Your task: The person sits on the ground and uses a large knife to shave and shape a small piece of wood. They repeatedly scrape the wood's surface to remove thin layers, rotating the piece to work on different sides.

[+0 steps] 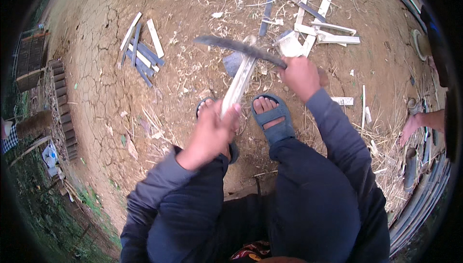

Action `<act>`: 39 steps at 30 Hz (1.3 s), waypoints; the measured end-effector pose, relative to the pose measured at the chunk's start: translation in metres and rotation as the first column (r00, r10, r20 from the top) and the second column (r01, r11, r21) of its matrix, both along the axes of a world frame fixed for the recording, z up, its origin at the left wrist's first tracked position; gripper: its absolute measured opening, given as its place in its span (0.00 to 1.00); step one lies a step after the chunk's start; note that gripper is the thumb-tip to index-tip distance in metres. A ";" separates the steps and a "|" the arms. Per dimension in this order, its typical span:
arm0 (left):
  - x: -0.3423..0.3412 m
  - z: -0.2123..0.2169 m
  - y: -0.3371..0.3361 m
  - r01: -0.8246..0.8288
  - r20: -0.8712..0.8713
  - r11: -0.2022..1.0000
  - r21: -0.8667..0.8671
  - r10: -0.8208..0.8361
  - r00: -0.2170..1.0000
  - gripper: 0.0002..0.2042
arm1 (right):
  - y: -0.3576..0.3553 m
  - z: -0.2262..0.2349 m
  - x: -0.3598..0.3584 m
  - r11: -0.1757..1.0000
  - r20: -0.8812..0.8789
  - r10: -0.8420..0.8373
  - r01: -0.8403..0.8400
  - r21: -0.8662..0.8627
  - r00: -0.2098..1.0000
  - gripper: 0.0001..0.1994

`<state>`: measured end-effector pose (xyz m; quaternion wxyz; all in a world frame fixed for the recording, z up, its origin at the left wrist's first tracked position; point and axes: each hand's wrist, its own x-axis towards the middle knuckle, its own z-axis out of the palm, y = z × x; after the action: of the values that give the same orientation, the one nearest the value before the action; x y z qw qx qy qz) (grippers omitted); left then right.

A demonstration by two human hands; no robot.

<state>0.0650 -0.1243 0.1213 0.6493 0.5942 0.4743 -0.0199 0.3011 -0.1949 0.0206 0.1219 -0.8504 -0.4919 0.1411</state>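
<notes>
My left hand [210,130] is closed around the near end of a pale split bamboo strip [239,83], which slants up and away from me. In my right hand [301,77] is the handle of a machete [226,44]. Its dark, slightly curved blade points left and lies across the strip near the far end, seemingly touching it. A greyish block [232,64] sits on the ground beside that end of the strip, partly hidden by it. My sandalled foot [272,116] stands just right of the strip.
Cut bamboo pieces [141,53] lie in a loose group at the left; more strips [328,38] are heaped at the far right. Shavings litter the dirt ground [178,22]. At the right edge are another person's bare foot [411,129] and long bamboo poles [424,202].
</notes>
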 end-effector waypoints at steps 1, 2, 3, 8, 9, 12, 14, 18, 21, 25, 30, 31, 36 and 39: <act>-0.007 0.001 -0.008 -0.008 0.062 0.999 -0.051 0.011 0.998 0.13 | -0.008 0.001 -0.015 1.000 -0.068 -0.005 0.003 -0.029 0.998 0.08; -0.009 -0.002 -0.006 -0.041 0.069 0.997 -0.062 0.045 0.997 0.13 | -0.008 0.014 -0.034 0.997 -0.112 0.071 -0.071 0.003 0.991 0.08; -0.014 -0.003 -0.003 -0.071 0.076 0.994 -0.081 0.077 0.994 0.13 | -0.009 0.030 -0.052 0.990 -0.154 0.143 -0.140 0.030 0.978 0.09; -0.024 0.001 -0.009 0.134 0.020 0.958 0.252 -0.143 0.989 0.13 | -0.012 -0.033 0.011 0.996 -0.219 -0.007 0.025 0.082 0.976 0.11; -0.024 -0.002 -0.013 0.073 0.184 0.943 0.326 -0.139 0.973 0.12 | -0.017 -0.040 0.023 0.987 -0.222 -0.113 0.135 0.084 0.968 0.12; -0.028 0.016 0.014 -0.179 0.128 0.957 -0.227 0.211 0.969 0.11 | -0.018 -0.034 0.033 0.918 -0.316 -0.327 0.379 0.120 0.891 0.16; -0.031 0.010 0.007 -0.180 0.138 0.954 -0.239 0.217 0.966 0.11 | -0.012 0.010 0.001 0.888 -0.520 -0.274 0.421 0.186 0.809 0.15; -0.007 0.015 0.009 -0.045 0.284 0.925 -0.376 0.161 0.945 0.15 | -0.017 0.039 -0.016 0.933 -0.519 -0.116 0.272 0.234 0.847 0.13; -0.001 0.019 0.006 -0.043 0.291 0.942 -0.331 0.145 0.946 0.17 | -0.022 0.042 -0.030 0.954 -0.423 0.044 0.088 0.287 0.905 0.08; -0.002 0.014 0.003 -0.086 0.328 0.956 -0.281 0.180 0.927 0.14 | -0.021 0.043 -0.045 0.932 -0.305 0.205 -0.090 0.350 0.930 0.08; -0.011 0.001 0.006 0.019 0.339 0.942 -0.335 0.102 0.935 0.09 | -0.016 0.052 -0.063 0.882 -0.297 0.340 -0.192 0.431 0.892 0.07; -0.012 0.002 0.003 -0.016 0.340 0.908 -0.419 0.173 0.925 0.08 | -0.014 0.057 -0.066 0.882 -0.295 0.367 -0.229 0.412 0.882 0.06; -0.003 -0.001 -0.003 -0.099 0.359 0.942 -0.322 0.218 0.907 0.10 | -0.007 0.061 -0.069 0.878 -0.225 0.396 -0.296 0.377 0.890 0.05; -0.001 -0.001 -0.007 -0.183 0.298 0.942 -0.281 0.267 0.917 0.10 | -0.004 0.060 -0.071 0.888 -0.230 0.360 -0.257 0.381 0.904 0.05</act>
<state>0.0643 -0.1312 0.1203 0.7866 0.4442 0.4178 0.0967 0.2299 -0.1992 0.0810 0.3150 -0.6955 -0.6153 0.1961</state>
